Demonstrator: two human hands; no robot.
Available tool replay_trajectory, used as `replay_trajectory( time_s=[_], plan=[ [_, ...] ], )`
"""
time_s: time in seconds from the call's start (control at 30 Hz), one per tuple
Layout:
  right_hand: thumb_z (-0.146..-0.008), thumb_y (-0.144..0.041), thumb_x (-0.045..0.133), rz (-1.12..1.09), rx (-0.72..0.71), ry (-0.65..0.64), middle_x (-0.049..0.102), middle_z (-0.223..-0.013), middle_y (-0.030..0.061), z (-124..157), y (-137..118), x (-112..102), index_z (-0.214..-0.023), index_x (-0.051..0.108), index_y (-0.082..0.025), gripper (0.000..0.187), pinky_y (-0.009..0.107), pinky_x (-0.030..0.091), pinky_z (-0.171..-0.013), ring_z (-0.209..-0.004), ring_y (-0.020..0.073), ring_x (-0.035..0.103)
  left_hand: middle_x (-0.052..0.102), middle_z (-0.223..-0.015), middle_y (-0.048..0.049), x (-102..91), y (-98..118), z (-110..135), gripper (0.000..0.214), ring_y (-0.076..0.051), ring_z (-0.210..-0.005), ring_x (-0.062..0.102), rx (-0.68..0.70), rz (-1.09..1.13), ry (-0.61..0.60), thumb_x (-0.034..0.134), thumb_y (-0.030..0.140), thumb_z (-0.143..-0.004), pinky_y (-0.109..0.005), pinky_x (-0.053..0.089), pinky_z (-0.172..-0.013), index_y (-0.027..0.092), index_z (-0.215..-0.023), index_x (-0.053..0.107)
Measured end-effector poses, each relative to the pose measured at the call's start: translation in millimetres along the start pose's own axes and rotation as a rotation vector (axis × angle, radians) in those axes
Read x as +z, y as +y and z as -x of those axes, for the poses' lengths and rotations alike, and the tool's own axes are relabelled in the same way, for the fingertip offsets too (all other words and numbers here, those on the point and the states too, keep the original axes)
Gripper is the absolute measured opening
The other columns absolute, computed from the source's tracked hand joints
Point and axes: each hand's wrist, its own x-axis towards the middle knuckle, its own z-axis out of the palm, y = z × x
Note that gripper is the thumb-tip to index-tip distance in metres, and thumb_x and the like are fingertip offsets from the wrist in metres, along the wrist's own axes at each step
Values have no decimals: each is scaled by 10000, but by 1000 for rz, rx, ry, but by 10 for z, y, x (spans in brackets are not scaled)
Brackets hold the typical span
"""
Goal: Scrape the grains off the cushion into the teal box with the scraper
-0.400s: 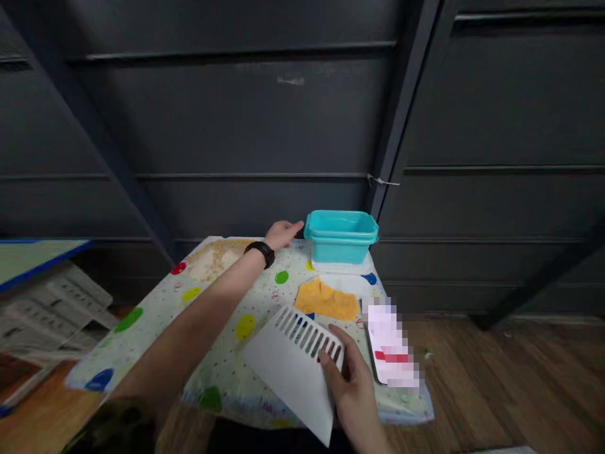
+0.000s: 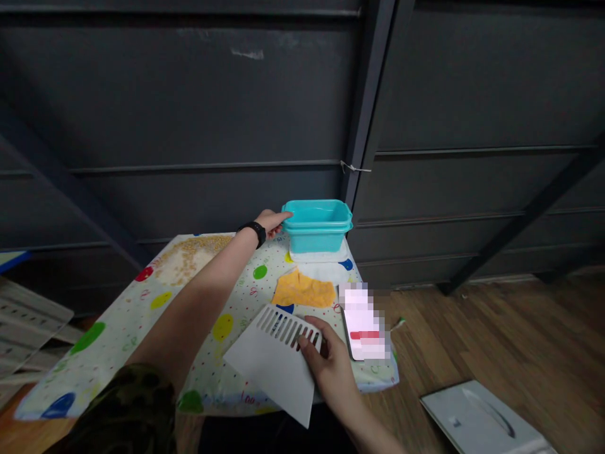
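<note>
Roughly at the centre of my dial stands the turquoise tub (image 2: 317, 241) on a white base (image 2: 320, 257); its doubled rim leaves me unsure whether it is one tub or two nested, and its floor is out of my sight. At its nine o'clock the left hand (image 2: 268, 222) meets the end of the rim, one digit laid over the edge and the others curled outside, below it. Those curled fingers are too bunched for me to make out, so I cannot tell how tightly the grip closes, or on what.

Toward six o'clock, close to me, the right hand (image 2: 334, 362) pinches the white slotted scoop (image 2: 281, 366) by its slotted end, thumb across the slots; the other fingers disappear partly behind it.

Between tub and scoop lies a yellow cloth (image 2: 305, 292), with a pale flat sheet (image 2: 326, 272) beside its far edge, too faint to identify. At five o'clock a phone (image 2: 362, 325) is blurred into blocks. Around eight to nine o'clock, a spread of grain (image 2: 191, 257) is partly covered by the left forearm (image 2: 189, 315). Out at four o'clock, a flat box (image 2: 477, 413) on the floor is cut off by the bottom edge.
</note>
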Motion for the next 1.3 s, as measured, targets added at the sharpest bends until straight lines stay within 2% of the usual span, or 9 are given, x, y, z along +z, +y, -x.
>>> replay_trajectory(
  time_s=[0.17,0.3,0.43,0.57,0.73,0.8,0.87,1.1,1.3],
  plan=[
    [-1005,-512,739,175,-48,-43,860,-1305,150,-227,-74,-61,-1355,816,-219,463,514,659,-1082,-1192,348,815,791,-1372,-130,23,89,74,407,-270,-1124,794,-26,-107,21,783,447,-1088,-476,706,-947,185,-1399,754],
    [-1008,-453,726,403,-137,-144,818,-1427,211,-401,-220,-182,-1457,781,-182,528,578,608,-1176,-1318,376,778,796,-1023,-57,-56,78,114,374,-170,-789,728,23,-143,46,740,529,-1109,-325,631,-691,158,-1143,777],
    [-1040,-423,679,594,-220,-242,830,-1406,227,-514,-488,-417,-1404,811,-176,459,566,637,-1103,-1255,376,804,721,-716,-31,-229,-47,215,432,-134,-610,633,124,-161,72,752,429,-1108,-262,426,-517,183,-756,701],
    [-1065,-390,644,694,-269,-270,894,-1245,151,-920,-914,-689,-1224,873,-228,322,438,650,-937,-1078,314,846,726,-669,-29,-341,-215,345,413,-152,-614,651,200,-134,23,774,292,-1077,-278,451,-547,195,-679,720],
    [-1069,-306,636,1041,-342,220,879,-1106,196,-1987,-1470,-957,-1046,862,-177,261,408,604,-924,-1090,351,837,773,-844,-28,-219,-330,373,276,-161,-799,715,298,-31,20,751,232,-1091,-263,533,-671,185,-821,784],
    [-1068,-324,684,1113,-236,281,854,-1030,234,-2368,-1571,-1006,-915,820,-167,258,414,616,-901,-1070,377,833,795,-972,-34,-126,-345,348,196,-168,-885,747,298,32,5,736,256,-1112,-285,602,-750,171,-941,783],
    [-1066,-359,735,1037,-12,209,814,-859,198,-2628,-1594,-1021,-836,778,-178,296,398,638,-810,-909,342,826,806,-1061,-45,-45,-347,315,169,-191,-923,770,273,79,-22,766,322,-1105,-355,667,-813,160,-1060,779],
    [-872,-127,915,575,249,179,658,-594,3,-2877,-1589,-944,-947,756,-163,179,259,600,-504,-542,166,651,797,-1348,-120,17,-274,211,364,-260,-1101,799,155,197,-92,794,393,-1086,-459,715,-922,177,-1376,760],
    [-732,11,948,429,236,291,693,-641,20,-2943,-1626,-848,-966,747,-126,338,293,584,-389,-465,185,662,782,-1404,-126,-35,-204,209,376,-277,-1158,790,93,161,-63,804,374,-1078,-485,711,-962,187,-1400,756]
  ],
)
